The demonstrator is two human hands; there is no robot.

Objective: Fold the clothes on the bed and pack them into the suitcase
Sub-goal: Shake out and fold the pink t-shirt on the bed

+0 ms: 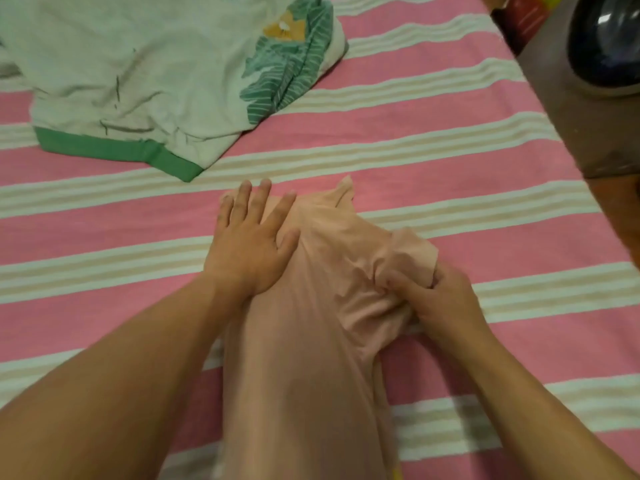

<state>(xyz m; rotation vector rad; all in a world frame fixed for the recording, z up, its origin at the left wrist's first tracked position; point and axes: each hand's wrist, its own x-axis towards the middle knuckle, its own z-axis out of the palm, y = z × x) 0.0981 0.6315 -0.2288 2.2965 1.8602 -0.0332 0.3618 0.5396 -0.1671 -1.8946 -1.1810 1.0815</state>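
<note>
Hands both on a peach-coloured garment (pixel 311 341), which lies lengthwise on the bed from 6 o'clock up to frame centre, its top end crumpled and uneven.

Left hand (pixel 251 244): flat, palm down, fingers straight and slightly spread, pointing toward 12 o'clock. It presses the garment's upper left edge; nothing is gripped. Fingertips reach the fabric's far edge at the sheet.

Right hand (pixel 440 299): clenched around a bunch of the garment's upper right part. Thumb and fingers curl into the gathered cloth, and a loose flap, possibly a sleeve, sticks out above the knuckles toward 12 o'clock. Creases radiate from this grasp across the fabric.

Bed sheet (pixel 433 161): pink with white and beige stripes.

Second garment (pixel 138 81) at 10–11 o'clock: pale green top with a darker green hem band and a leaf print on its right part, lying rumpled on the sheet, well apart from both hands.

At 1–2 o'clock, beyond the bed edge, a dark rounded glossy object (pixel 606 43); identity unclear.
</note>
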